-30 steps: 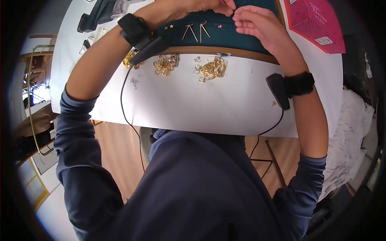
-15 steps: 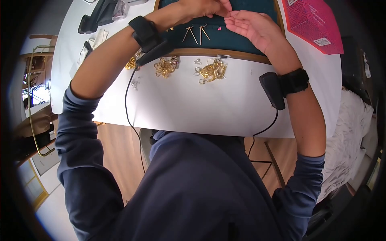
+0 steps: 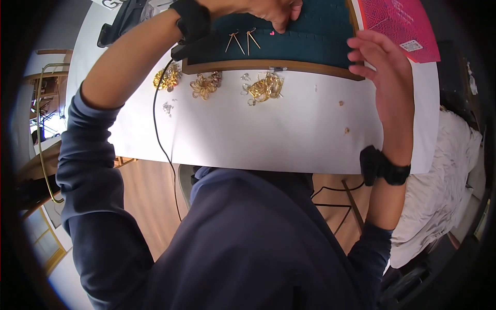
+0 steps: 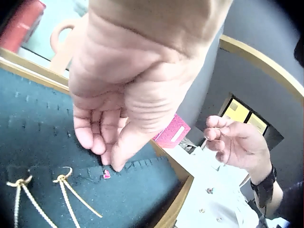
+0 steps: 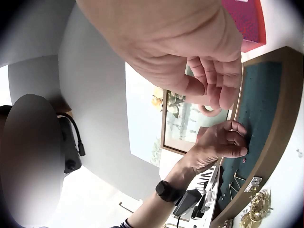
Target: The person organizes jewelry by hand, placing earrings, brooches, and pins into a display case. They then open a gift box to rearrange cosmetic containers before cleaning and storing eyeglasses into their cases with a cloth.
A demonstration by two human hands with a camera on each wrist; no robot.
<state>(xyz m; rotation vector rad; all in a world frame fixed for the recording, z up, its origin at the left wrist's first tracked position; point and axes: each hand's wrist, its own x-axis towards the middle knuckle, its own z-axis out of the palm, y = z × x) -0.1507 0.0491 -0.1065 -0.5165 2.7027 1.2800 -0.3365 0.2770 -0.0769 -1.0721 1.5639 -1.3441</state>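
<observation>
The left hand [image 4: 118,118] pinches down at the pink stud [image 4: 107,175] on the far green board [image 3: 310,46]. The right hand [image 3: 385,77], loosely curled and empty, hovers over the board's near right corner. A slip could drop the tiny stud among the gold pieces [image 3: 263,88].

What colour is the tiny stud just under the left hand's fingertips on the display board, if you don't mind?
Pink; the stud shows best in the left wrist view, against the dark teal board.
</observation>
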